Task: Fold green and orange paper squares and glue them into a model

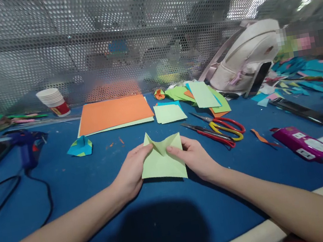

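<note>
The left hand (132,168) is pinching one side of the pale green paper square (163,166), thumb in front; the right hand (201,157) is clamping the opposite side, thumb pressing near the middle. The top edge is dipping into a V between those thumbs, seemingly because they're working the creases from both sides. And the square is sitting low over the blue tabletop (149,197), centre of our clock, probably so both forearms are getting support.

Moving outward: small pale green sheets (170,113) are lying near one o'clock, larger orange sheets (115,114) at eleven, perhaps sorted by size. Scissors (227,128) are resting between two and three, handles pointing rightward, likely for easy right-hand reach. Between nine and ten, a blue folded paper piece (80,147) is standing, and beyond it a glue gun (28,147) is waiting, presumably parked clear of the paper.
</note>
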Demonstrator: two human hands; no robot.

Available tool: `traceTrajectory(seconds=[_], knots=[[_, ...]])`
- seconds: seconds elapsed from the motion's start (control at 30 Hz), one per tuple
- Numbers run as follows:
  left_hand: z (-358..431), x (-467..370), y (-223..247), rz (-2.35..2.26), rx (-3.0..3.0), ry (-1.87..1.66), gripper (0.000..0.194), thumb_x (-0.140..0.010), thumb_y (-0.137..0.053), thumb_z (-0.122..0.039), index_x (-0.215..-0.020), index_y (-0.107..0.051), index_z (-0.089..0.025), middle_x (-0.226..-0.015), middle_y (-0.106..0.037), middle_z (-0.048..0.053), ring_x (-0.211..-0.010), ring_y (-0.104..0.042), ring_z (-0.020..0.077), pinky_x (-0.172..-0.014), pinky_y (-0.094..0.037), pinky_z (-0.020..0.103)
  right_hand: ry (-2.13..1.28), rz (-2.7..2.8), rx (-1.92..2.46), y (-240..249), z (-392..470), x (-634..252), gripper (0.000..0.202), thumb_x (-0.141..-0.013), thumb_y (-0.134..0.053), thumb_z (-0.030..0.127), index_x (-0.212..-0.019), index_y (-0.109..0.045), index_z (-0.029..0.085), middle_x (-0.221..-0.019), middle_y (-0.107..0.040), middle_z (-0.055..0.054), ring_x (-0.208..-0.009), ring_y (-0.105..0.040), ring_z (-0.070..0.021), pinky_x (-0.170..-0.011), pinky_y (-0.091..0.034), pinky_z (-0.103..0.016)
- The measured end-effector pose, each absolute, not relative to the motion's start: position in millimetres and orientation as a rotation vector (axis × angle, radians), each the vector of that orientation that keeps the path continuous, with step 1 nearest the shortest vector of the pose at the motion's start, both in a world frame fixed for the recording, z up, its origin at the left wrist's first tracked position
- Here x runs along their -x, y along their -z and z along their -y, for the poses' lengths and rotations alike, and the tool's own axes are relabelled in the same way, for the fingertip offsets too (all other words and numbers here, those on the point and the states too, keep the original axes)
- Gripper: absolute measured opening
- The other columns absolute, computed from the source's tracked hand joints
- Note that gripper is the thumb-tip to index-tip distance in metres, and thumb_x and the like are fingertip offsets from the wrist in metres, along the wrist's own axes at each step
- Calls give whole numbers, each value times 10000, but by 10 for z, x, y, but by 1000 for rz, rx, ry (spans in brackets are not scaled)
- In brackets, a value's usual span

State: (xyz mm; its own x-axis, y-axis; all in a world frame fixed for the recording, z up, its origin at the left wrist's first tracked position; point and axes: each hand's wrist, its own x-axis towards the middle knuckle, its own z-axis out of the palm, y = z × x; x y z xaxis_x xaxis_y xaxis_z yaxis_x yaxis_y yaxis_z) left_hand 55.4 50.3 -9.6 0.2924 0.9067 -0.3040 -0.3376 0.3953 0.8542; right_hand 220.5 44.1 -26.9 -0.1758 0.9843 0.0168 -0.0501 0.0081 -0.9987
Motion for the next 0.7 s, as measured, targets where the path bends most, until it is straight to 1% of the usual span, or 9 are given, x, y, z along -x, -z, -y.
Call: traceTrajectory(seconds=[0.17, 0.33, 0.57, 0.7], knots=[[-490, -560, 84, -908, -758, -949, 199, -764, -631, -253, -910, -691, -133, -747, -719, 58, -592, -639, 149, -595, -496, 244, -1341, 1285, 1088, 255, -451, -2201, 280, -739, -665, 392, -938, -646, 196, -887, -693, -24, -795, -625, -176, -681, -494, -284], [-479, -557, 102, -880, -765, -957, 213, -761, -641, -266, -923, -689, -136, -795, -726, 71, -640, -654, 172, -608, -506, 263, -1324, 1278, 1117, 244, -454, -2207, 292, -746, -648, 389, -953, -650, 183, -903, -694, -37, -801, -628, -186, -687, -497, -296], [-469, -551, 163, -899, -889, -945, 350, -720, -685, -234, -1057, -637, -152, -943, -719, 87, -768, -671, 205, -713, -516, 315, -1308, 1282, 1145, 261, -443, -2200, 288, -747, -643, 387, -950, -645, 183, -927, -699, -41, -813, -637, -194, -681, -509, -294], [-461, -542, 167, -922, -930, -926, 391, -697, -703, -235, -1071, -628, -148, -971, -714, 100, -780, -673, 216, -747, -519, 346, -1295, 1302, 1151, 257, -439, -2199, 293, -752, -635, 386, -964, -643, 184, -934, -700, -42, -816, -641, -196, -678, -515, -295]])
